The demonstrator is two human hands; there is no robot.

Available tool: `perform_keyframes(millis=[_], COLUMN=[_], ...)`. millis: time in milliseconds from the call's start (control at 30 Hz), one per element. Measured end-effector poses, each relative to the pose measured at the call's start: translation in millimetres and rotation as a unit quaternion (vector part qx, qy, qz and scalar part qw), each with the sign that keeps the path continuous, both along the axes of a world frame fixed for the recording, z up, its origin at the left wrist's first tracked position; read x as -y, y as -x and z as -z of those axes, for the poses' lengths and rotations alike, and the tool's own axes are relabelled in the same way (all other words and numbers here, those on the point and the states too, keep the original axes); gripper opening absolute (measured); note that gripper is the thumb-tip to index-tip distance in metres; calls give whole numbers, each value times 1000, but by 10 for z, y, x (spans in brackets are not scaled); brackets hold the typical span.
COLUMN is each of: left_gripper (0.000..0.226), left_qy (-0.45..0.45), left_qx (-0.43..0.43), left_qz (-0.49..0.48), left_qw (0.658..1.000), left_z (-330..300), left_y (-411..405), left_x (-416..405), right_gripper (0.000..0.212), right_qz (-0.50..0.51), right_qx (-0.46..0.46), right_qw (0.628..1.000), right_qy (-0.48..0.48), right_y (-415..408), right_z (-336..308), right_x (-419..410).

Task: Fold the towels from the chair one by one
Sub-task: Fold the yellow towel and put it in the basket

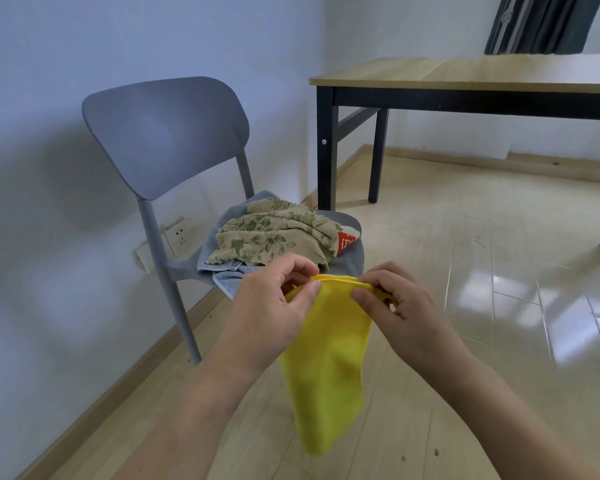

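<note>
Fingers on yellow towel edge — midair

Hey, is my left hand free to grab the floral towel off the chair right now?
Probably not yet. The left hand and right hand both pinch the top edge of the yellow towel. The floral towel lies uncovered on top of the chair pile, so nothing else blocks it.
</note>
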State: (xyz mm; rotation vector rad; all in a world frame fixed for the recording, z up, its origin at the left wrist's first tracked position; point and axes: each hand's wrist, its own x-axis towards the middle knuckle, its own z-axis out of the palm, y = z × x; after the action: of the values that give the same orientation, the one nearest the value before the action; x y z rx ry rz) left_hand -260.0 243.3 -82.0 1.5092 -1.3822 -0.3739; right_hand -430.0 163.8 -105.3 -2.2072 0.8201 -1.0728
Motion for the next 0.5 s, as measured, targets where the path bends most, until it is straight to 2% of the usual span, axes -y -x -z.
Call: perform_keyframes(millis=[100, 267, 400, 500], left_gripper=[14, 13, 8, 8], left_qy=[-25, -52, -69, -113], left_qx=[34, 57, 84, 135], left_qz=[34, 57, 70, 113], left_qw=[999, 995, 992, 978], left_z=[-3, 11, 37, 34], left_y=[-18, 11, 13, -3], left_x=[-21, -33, -28, -42], right_gripper=[29, 30, 33, 33], right_qz=[-5, -9, -17, -10], right_qx=[28, -31, -82, -93], right_qw=[998, 993, 994, 995], right_qy=[-55, -113, -72, -37], right_y=[45, 101, 122, 146], right_z=[-63, -140, -173, -174], right_x=[-18, -40, -58, -50])
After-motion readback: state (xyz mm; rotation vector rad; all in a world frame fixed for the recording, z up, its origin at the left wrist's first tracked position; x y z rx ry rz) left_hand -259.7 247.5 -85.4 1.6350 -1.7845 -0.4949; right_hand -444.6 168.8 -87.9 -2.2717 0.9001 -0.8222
